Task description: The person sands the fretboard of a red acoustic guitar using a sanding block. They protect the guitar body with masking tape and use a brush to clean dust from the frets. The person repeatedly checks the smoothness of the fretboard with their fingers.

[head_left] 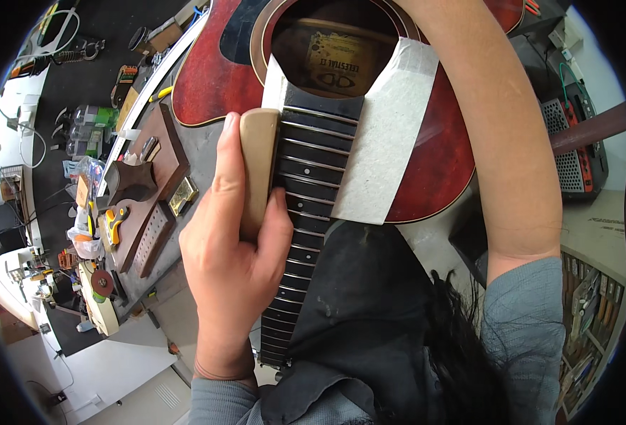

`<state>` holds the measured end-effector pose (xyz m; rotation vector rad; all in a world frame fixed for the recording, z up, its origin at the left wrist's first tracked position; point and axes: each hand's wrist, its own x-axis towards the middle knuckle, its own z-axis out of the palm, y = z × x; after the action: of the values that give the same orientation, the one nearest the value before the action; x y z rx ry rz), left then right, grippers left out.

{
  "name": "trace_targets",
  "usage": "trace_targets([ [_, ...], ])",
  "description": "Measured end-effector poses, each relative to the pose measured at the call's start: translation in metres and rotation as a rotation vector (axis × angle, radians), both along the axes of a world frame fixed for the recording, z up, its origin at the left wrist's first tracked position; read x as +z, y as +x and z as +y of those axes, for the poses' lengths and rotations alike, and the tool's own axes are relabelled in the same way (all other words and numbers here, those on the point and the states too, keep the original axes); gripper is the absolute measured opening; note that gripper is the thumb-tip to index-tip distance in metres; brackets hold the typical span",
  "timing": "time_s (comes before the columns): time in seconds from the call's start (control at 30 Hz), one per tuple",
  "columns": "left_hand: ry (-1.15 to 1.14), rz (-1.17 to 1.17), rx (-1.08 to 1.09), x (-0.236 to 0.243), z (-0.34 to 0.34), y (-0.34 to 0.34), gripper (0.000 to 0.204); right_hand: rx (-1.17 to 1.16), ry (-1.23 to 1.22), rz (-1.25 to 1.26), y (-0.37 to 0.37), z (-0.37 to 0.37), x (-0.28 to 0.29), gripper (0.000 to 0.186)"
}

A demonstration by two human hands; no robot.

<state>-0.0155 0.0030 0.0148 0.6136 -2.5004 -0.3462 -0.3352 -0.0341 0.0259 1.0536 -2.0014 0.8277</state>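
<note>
My left hand (235,248) is closed around a long tan block (258,163) with rounded edges. The block lies along the left edge of the black fretboard (311,180); its working face is turned away from view. Metal frets and small pale dots show on the board. The fretboard belongs to a red acoustic guitar (426,180), whose body lies at the top with the neck pointing down towards me. White masking paper (391,134) covers the top on both sides of the fretboard end. My right forearm (508,142) reaches over the body, and its hand is beyond the upper edge.
To the left, a grey workbench (194,152) carries dark wooden pieces (160,152), a yellow-handled tool (116,223) and a small brass-coloured plate (183,196). A black apron (369,283) covers my lap beneath the neck. At the right stand a perforated metal box (571,142) and a rack of tools (593,319).
</note>
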Motion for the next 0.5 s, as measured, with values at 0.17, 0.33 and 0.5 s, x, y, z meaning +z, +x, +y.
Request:
trace_targets([
  [0.17, 0.007, -0.034, -0.036, 0.001, 0.005, 0.009, 0.079, -0.045, 0.051, -0.028, 0.006, 0.023, 0.014, 0.064],
  [0.33, -0.019, -0.041, 0.02, -0.002, 0.004, 0.01, 0.077, 0.01, 0.019, -0.012, 0.008, 0.002, 0.003, 0.064],
  [0.5, 0.015, -0.039, 0.05, -0.001, 0.006, 0.013, 0.075, 0.013, 0.028, -0.022, 0.012, 0.006, 0.005, 0.064],
])
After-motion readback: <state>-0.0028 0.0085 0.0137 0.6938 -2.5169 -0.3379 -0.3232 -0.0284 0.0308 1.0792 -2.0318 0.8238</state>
